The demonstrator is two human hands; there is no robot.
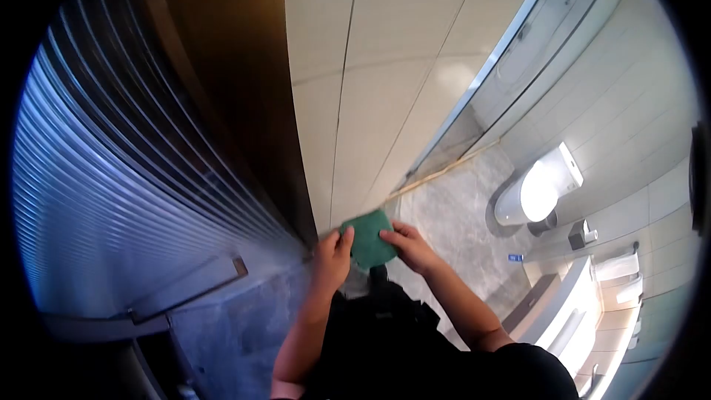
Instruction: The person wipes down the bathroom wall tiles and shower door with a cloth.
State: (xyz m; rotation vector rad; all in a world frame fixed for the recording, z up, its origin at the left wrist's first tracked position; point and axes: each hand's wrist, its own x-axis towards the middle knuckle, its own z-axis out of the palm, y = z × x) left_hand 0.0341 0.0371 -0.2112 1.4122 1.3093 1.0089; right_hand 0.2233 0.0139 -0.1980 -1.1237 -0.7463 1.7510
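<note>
Green cloth (369, 239) in hand, before the tiled wall (385, 81).
Pick-up is complete: the left hand (335, 254) and right hand (412, 246) grip opposite edges, thumbs on top; the cloth remains to be set down, and whether it touches the wall cannot be told. Left of the wall, the dark brown door frame (229, 81) and ribbed glass panel (111, 185) limit side access; right of it stand the glass shower partition (511, 78) and white toilet (535, 191).

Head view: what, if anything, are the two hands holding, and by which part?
A green cloth, held by opposite edges: the left hand at its left edge, the right hand at its right, both thumbs on its upper face.
</note>
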